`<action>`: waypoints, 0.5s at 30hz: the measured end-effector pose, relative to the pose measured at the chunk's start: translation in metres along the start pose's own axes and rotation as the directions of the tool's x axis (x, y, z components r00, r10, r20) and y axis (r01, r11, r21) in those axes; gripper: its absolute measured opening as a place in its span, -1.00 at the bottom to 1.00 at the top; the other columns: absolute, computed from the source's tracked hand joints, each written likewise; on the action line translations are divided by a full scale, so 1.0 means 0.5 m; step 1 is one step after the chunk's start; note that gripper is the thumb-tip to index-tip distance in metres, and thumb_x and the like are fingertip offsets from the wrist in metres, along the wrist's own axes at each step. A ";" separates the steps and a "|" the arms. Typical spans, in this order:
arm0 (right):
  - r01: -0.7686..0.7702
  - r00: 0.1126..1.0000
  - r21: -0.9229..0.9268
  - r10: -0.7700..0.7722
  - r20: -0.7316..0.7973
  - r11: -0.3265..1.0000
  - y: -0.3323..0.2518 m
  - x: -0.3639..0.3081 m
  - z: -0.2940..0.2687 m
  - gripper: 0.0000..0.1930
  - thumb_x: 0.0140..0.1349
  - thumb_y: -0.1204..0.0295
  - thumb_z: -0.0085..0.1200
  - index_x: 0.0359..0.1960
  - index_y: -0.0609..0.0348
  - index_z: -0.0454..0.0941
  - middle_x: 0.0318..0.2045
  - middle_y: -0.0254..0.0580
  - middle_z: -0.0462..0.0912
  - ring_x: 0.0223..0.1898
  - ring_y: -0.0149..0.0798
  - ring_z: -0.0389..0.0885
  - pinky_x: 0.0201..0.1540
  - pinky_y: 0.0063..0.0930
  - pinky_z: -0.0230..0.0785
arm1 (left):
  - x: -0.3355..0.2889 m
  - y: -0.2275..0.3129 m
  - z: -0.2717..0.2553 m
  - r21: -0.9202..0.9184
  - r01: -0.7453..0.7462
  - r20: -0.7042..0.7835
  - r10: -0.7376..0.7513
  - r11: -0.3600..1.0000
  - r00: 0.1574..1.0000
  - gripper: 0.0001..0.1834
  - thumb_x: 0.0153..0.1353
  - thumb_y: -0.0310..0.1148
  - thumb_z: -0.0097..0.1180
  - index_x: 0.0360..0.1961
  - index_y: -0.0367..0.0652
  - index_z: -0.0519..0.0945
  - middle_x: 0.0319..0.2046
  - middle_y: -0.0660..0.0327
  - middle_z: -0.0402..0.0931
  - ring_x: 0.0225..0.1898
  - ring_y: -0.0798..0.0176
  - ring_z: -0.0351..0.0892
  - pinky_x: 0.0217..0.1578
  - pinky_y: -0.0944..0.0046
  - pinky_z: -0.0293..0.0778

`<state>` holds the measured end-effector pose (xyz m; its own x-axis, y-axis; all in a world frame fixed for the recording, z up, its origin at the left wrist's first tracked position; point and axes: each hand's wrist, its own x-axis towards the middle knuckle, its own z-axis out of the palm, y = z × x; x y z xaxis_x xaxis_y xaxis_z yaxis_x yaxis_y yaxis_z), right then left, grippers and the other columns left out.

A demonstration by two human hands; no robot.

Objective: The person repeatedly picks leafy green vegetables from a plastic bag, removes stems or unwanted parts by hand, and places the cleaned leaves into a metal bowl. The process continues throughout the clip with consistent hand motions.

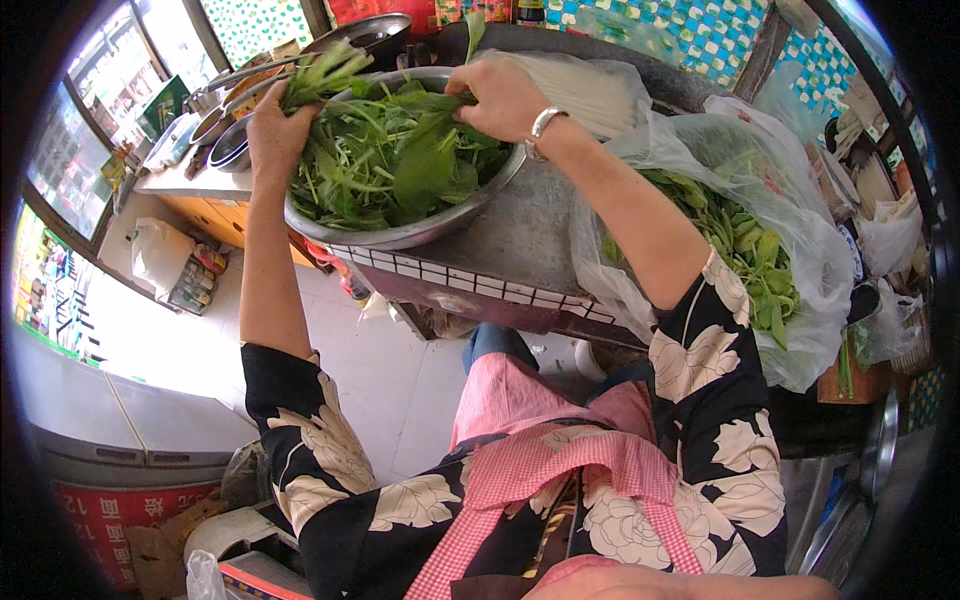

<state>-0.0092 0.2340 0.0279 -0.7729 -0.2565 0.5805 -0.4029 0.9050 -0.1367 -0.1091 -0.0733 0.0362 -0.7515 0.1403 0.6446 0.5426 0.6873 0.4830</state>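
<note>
A large metal basin (398,238) heaped with leafy greens (390,165) stands on the counter before me. My left hand (275,128) is closed round a bunch of green stems (325,78) at the basin's left rim. Over the far right side of the basin, my right hand (497,97) has its fingers pinched together on leafy greens; one leaf rises above the hand and a broad one hangs below it. A silver bracelet circles that wrist. To the right, an opened clear plastic bag (800,240) holds more leafy greens (745,240).
The grey counter (515,235) has a tiled front edge. Behind the basin lie a bag of pale noodle-like strands (585,90) and a dark pan (365,35). Several bowls (232,145) stand on the left ledge. A white lidded appliance (120,410) sits at lower left.
</note>
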 end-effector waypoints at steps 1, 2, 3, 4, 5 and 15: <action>0.019 1.000 0.006 -0.019 0.006 1.000 -0.002 0.004 -0.008 -0.61 0.04 0.37 0.37 -0.04 0.15 0.71 -0.19 -0.01 0.78 -0.08 0.06 0.73 0.03 -0.11 0.57 | 0.005 0.004 -0.006 -0.058 0.012 -0.023 -0.014 0.998 1.000 -0.37 0.08 -0.19 0.39 0.23 -0.04 0.62 -0.07 0.06 0.76 -0.03 0.01 0.76 0.02 0.07 0.59; 0.017 1.000 0.004 -0.017 0.021 1.000 -0.004 0.007 -0.013 -0.59 0.04 0.37 0.38 -0.03 0.15 0.71 -0.18 0.01 0.78 -0.08 0.05 0.73 0.03 -0.12 0.57 | 0.005 0.007 -0.007 -0.073 -0.013 -0.043 0.010 0.997 0.999 -0.31 0.05 -0.19 0.43 0.27 -0.06 0.59 -0.04 0.02 0.75 -0.01 0.03 0.75 0.06 0.07 0.58; 0.072 0.997 0.022 -0.072 -0.008 0.997 -0.007 0.006 -0.015 -0.58 0.03 0.36 0.38 -0.03 0.16 0.71 -0.17 0.02 0.77 -0.07 0.05 0.73 0.04 -0.13 0.57 | 0.002 0.008 -0.006 0.023 -0.003 0.064 0.001 1.000 0.998 -0.26 0.03 -0.19 0.45 0.29 -0.05 0.57 -0.02 0.00 0.74 0.01 0.01 0.74 0.08 0.07 0.57; 0.118 0.989 0.019 -0.119 0.082 0.993 -0.009 0.005 -0.013 -0.55 0.04 0.36 0.39 0.02 0.17 0.71 -0.13 0.00 0.78 -0.03 0.02 0.74 0.09 -0.16 0.57 | -0.003 0.009 -0.003 0.098 -0.038 0.160 0.021 0.994 0.987 -0.22 0.00 -0.20 0.46 0.32 -0.04 0.55 0.00 -0.01 0.73 0.03 -0.01 0.73 0.10 0.07 0.56; 0.116 0.971 0.038 -0.121 0.205 0.993 -0.010 0.000 -0.009 -0.54 0.06 0.36 0.39 0.05 0.16 0.71 -0.12 -0.02 0.79 -0.02 0.02 0.74 0.10 -0.16 0.56 | -0.008 0.009 0.001 0.179 -0.075 0.254 0.028 0.981 0.967 -0.18 -0.02 -0.20 0.48 0.35 -0.02 0.53 0.01 -0.03 0.72 0.05 -0.03 0.72 0.12 0.07 0.56; -0.143 0.987 0.233 0.120 0.108 0.962 0.014 -0.015 -0.002 -0.78 0.17 0.32 0.39 -0.21 0.17 0.84 -0.32 -0.18 0.84 -0.35 -0.35 0.78 -0.24 -0.38 0.58 | -0.065 0.080 0.024 -0.002 -0.213 0.203 0.209 0.977 0.957 -0.49 0.21 -0.19 0.36 0.20 -0.01 0.71 0.03 0.04 0.72 0.07 -0.07 0.70 0.08 0.05 0.56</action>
<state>-0.0059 0.2427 0.0235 -0.8642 -0.1809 0.4695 -0.3914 0.8282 -0.4012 -0.0677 -0.0418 0.0274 -0.6821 0.4225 0.5968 0.6907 0.6402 0.3362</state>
